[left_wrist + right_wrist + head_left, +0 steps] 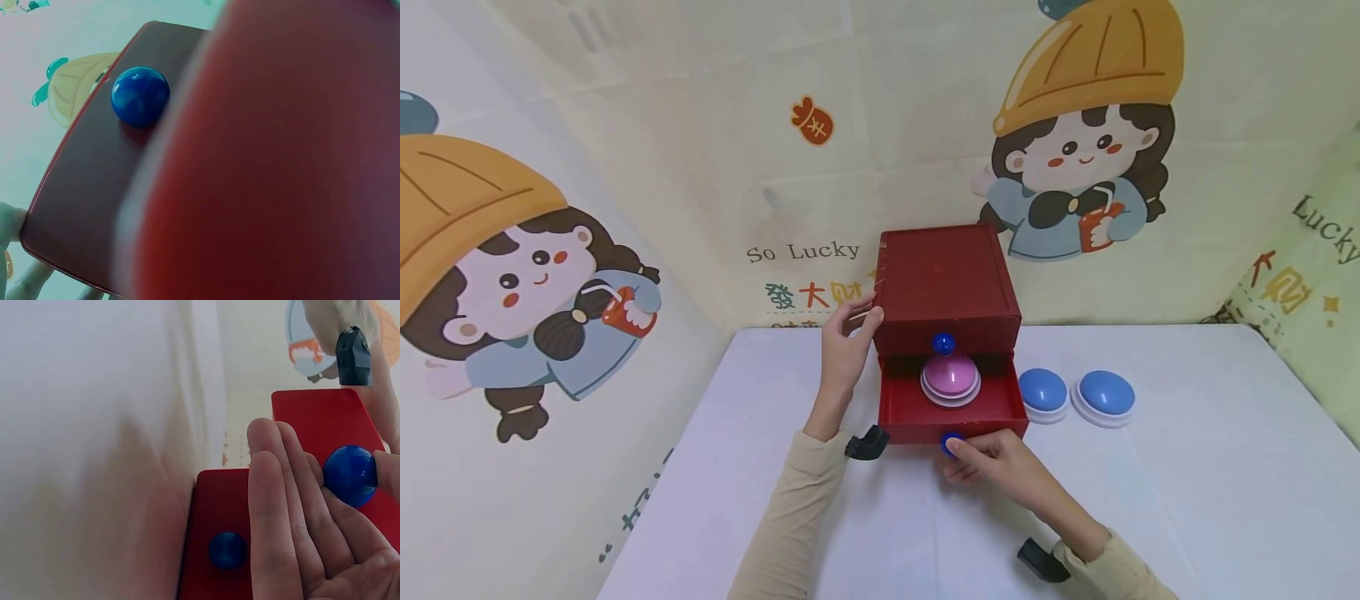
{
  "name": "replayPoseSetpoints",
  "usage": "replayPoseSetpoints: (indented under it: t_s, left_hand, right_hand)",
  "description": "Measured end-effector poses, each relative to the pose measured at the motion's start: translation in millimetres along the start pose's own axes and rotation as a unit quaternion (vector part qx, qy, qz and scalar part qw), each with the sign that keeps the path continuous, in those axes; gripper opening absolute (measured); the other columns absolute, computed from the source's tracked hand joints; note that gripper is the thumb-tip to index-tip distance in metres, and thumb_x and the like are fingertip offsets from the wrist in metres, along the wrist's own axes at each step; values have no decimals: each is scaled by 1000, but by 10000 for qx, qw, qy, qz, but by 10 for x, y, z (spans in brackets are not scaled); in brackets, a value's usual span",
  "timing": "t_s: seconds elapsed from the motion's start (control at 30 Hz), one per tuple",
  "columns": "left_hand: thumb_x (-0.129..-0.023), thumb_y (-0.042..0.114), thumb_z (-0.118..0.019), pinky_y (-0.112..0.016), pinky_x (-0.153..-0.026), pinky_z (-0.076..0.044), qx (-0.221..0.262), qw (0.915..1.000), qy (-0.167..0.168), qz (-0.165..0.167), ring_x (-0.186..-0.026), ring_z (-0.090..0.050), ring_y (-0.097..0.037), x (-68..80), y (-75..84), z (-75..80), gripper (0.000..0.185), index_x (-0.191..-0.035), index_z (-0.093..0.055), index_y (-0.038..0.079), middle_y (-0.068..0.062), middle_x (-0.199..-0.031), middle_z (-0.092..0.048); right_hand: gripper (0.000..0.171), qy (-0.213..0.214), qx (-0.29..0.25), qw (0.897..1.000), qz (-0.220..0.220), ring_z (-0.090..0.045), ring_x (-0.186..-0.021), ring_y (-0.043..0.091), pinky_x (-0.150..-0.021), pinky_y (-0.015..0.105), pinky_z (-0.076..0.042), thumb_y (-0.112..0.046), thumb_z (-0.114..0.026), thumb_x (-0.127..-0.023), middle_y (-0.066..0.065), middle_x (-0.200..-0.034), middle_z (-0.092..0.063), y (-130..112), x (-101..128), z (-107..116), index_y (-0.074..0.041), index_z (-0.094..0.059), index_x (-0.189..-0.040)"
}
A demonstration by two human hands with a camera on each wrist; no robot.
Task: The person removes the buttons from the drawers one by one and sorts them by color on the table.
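Item: red two-drawer box (947,279), centre of the frame, at the back of the white table (1187,500).

Lower drawer (958,412): stands pulled out toward you, with a pink dome button (951,379) lying inside it. It looks like light, stiff board, so it should slide easily, and the whole box may shift if you do not brace it. Take hold at the round blue knob (951,442) on its front; the knob looks smooth and possibly slippery, so pinch it from both sides. The upper drawer's blue knob (943,342) sits above, its drawer closed.

Your right hand (992,467): lower centre of the frame, forearm coming in from the lower right, fingers curled with the tips and thumb pinching the lower knob.

Your left hand (846,346): forearm rising from the bottom edge, palm laid against the box's left side, fingers straight, gripping nothing.

Also present: two blue dome buttons (1075,393) on the table just right of the drawer.
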State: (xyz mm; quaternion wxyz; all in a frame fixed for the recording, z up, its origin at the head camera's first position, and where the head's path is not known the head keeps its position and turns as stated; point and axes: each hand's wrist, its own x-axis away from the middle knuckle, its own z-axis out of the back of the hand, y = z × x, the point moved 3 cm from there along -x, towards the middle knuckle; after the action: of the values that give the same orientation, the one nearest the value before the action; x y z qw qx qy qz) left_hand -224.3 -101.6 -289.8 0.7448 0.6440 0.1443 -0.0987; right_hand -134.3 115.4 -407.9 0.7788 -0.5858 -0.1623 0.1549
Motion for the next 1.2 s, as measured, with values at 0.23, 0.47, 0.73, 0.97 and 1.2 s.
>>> replayPoseSetpoints:
  t_s: [0.23,0.47,0.73,0.97,1.2]
  left_hand:
    - [-97,16,-63,-25,-85,-52,89,9999,-19,94,-116,-59,-35,1,-12,19,37,-130,-62,-1,-19,-128,-62]
    - [-97,17,-63,-32,-89,-54,14,9998,-87,166,-117,-59,-36,-15,-24,17,38,-131,-61,0,-17,-129,-62]
    - [-97,21,-63,-40,-95,-54,43,9988,-283,402,-117,-59,-33,-37,-51,48,39,-133,-61,5,-14,-129,-61]
    - [-97,22,-63,-40,-96,-54,9,9978,-400,525,-116,-60,-31,-43,-48,71,40,-134,-60,7,-13,-130,-61]
    - [-97,22,-63,-40,-96,-54,-16,9968,-491,633,-117,-61,-28,-50,-32,83,41,-136,-59,7,-13,-131,-61]
  right_hand:
    - [42,-16,-20,10000,-39,-74,-83,31,-75,25,-59,-36,-57,-100,7,-88,-77,8,23,-24,2,-75,-106]
    - [41,37,-5,10000,-20,-74,-83,32,-74,25,-59,-35,-58,-100,8,-88,-77,-4,37,-35,2,-75,-106]
    - [39,97,51,9998,150,-74,-82,30,-74,31,-61,-33,-58,-100,7,-88,-77,-18,51,-47,2,-75,-104]
    - [38,120,157,9996,192,-74,-82,28,-73,27,-60,-32,-57,-101,5,-87,-77,-17,65,-58,1,-76,-104]
    - [37,251,326,9990,153,-74,-81,22,-73,28,-60,-33,-58,-100,3,-86,-77,-18,87,-66,-2,-76,-104]
